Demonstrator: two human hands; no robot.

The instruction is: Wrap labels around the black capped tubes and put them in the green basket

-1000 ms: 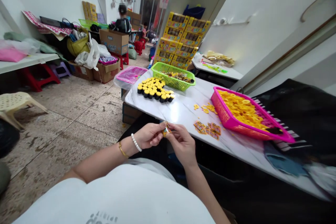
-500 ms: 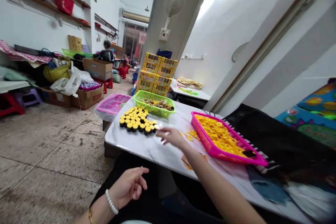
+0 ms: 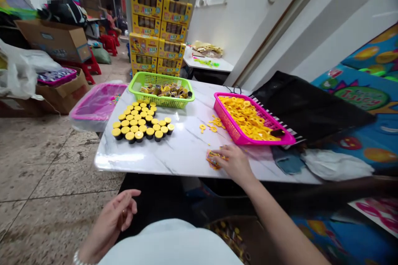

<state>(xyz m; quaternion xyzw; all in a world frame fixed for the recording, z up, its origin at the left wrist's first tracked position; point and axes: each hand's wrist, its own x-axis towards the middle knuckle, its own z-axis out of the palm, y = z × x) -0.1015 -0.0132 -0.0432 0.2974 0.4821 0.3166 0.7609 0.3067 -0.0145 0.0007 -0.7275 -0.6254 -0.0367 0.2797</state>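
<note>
My right hand rests on the marble table with its fingers down on a small pile of orange printed stickers. My left hand hovers over my lap, fingers loosely curled and apart, holding nothing. A cluster of black cups with yellow caps stands on the table's left part. A pink basket full of yellow rings sits to the right, with a few loose rings beside it. A green basket with small filled cups stands behind.
A pink tray in a clear bag sits left of the table. Stacked yellow cartons stand behind. A black bag and cloths lie at the right. Cardboard boxes and a seated person are far left.
My right hand left the black cups and came back to the sticker pile near the table edge. My left hand dropped lower toward my lap. The camera turned right and down.
</note>
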